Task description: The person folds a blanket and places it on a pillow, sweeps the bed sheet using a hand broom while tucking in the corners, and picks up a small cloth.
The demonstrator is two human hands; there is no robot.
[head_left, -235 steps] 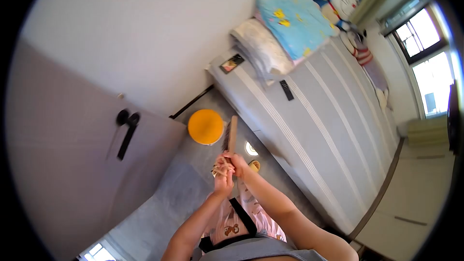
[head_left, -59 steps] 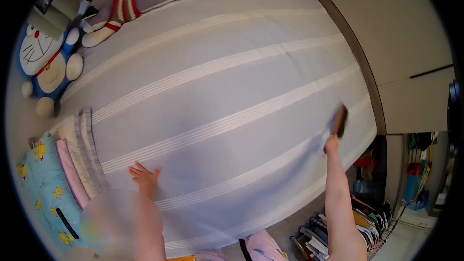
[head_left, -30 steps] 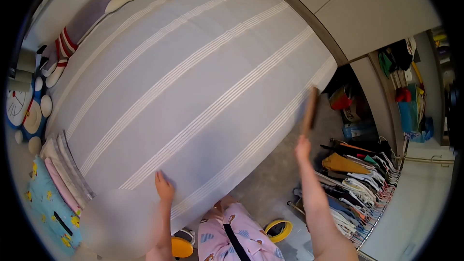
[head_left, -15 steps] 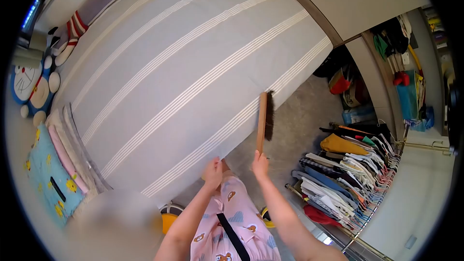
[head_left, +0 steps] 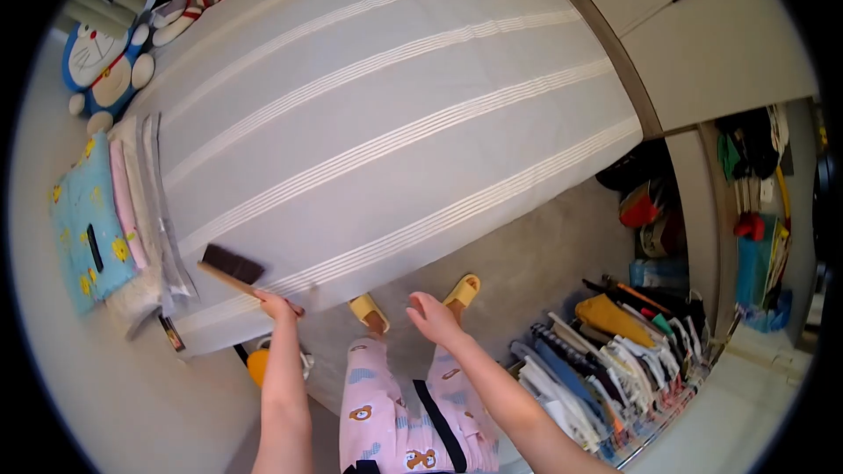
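Observation:
Near the lower left corner of the bed, my left hand (head_left: 279, 305) is wrapped round the wooden handle of a bed brush (head_left: 235, 265). Its dark bristles lie against the grey-blue striped bedsheet (head_left: 395, 158), close to the pillows. My right hand (head_left: 433, 320) hangs in front of my legs, over the floor between my yellow slippers (head_left: 463, 290). No object shows in that hand, and its fingers look loosely extended.
Stacked pillows (head_left: 97, 219) line the bed's left end, with a blue plush toy (head_left: 105, 70) above them. Hanging clothes (head_left: 606, 360) crowd the lower right. Bags (head_left: 645, 211) stand beside the wardrobe (head_left: 720, 44). An orange item (head_left: 257, 367) sits near my left forearm.
The brush has passed from my right hand to my left and moved from the bed's near edge to its lower left corner. My view has shifted, and both slippers now show.

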